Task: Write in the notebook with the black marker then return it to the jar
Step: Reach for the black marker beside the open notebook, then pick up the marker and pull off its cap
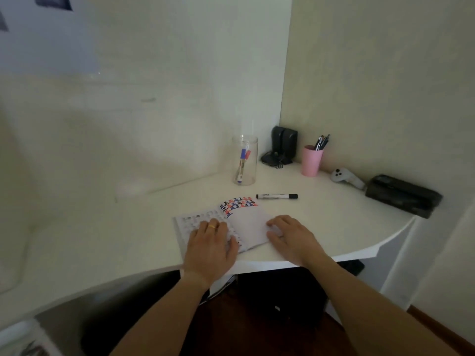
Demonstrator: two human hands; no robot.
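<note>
An open notebook [250, 223] lies on the white desk [102, 235] near its front edge, a patterned cover edge showing at its top. My left hand [212, 249], with a gold ring, presses flat on the left page. Fingers spread, my right hand [290, 237] rests on the right page's edge. The black marker [276, 196], capped, lies on the desk just beyond the notebook, apart from both hands. A clear jar [245, 160] stands farther back, holding a blue marker and a red one.
A pink cup [311, 161] of pens stands in the back corner beside black speakers [282, 147]. A white controller [345, 178] and a dark case [403, 195] lie along the right wall. The desk's curved front edge runs just under my wrists.
</note>
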